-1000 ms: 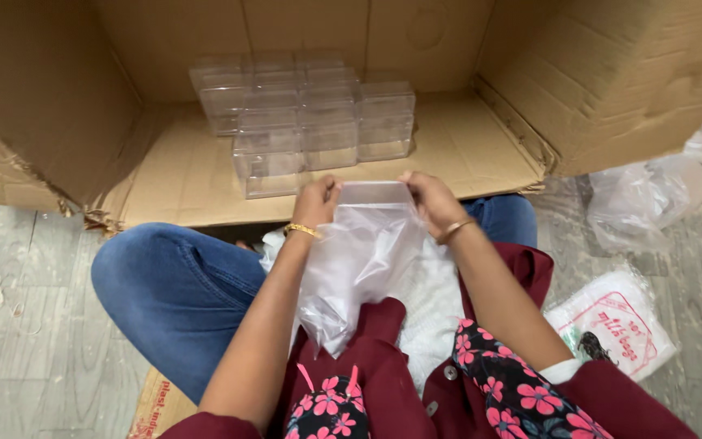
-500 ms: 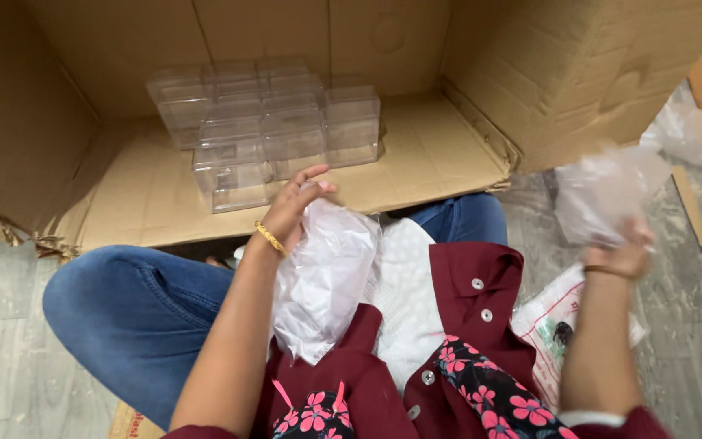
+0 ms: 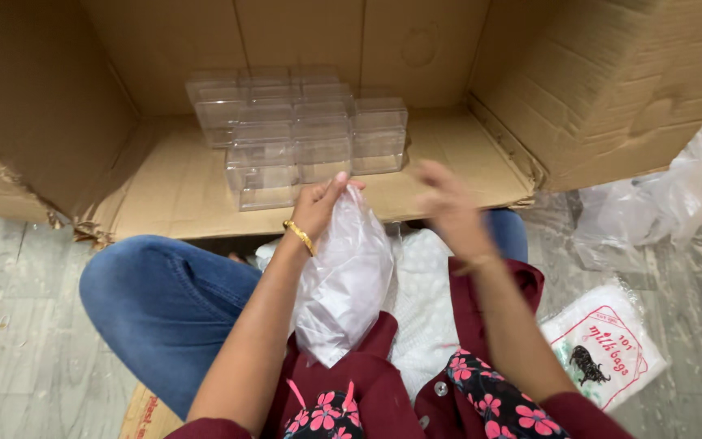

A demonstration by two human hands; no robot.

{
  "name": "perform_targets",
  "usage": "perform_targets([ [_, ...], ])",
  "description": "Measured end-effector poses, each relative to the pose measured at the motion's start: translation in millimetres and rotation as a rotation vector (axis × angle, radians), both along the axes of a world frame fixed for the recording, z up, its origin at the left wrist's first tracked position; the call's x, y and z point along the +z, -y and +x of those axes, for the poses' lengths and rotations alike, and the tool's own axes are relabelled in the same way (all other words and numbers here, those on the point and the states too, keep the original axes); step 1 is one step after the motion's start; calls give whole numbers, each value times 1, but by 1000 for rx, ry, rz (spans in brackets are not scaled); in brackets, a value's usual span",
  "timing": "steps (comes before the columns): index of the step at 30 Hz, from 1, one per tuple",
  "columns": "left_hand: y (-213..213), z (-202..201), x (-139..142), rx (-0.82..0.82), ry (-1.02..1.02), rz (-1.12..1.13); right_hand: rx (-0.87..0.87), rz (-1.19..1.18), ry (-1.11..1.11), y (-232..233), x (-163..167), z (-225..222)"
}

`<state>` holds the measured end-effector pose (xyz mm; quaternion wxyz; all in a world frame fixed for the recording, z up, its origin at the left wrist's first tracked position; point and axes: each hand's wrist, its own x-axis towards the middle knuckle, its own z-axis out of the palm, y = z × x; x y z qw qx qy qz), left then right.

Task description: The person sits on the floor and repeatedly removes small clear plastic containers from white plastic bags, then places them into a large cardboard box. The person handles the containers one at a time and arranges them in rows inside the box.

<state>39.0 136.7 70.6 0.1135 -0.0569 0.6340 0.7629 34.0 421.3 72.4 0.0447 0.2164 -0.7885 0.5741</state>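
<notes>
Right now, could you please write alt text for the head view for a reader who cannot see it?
A seated person's left hand grips the top of a clear plastic bag in their lap while the blurred right hand hovers beside it. Clear plastic boxes are stacked in an open cardboard carton ahead.

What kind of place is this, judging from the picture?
Probably a small packing spot on a floor. A big opened cardboard box holds stacked clear plastic boxes, the left hand grips a plastic bag, and a pack of bags lies nearby.

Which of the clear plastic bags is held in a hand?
The clear plastic bag over the lap, gripped at its top by the left hand; the crumpled bag lies untouched on the floor.
</notes>
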Motion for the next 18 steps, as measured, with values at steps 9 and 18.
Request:
perform_targets([
  [9, 18, 5, -3, 89, -158, -82, 5, 66, 398, 101, 22, 4],
  [18, 12, 8, 6, 109, -214, 16, -88, 79, 268, 105, 19, 0],
])
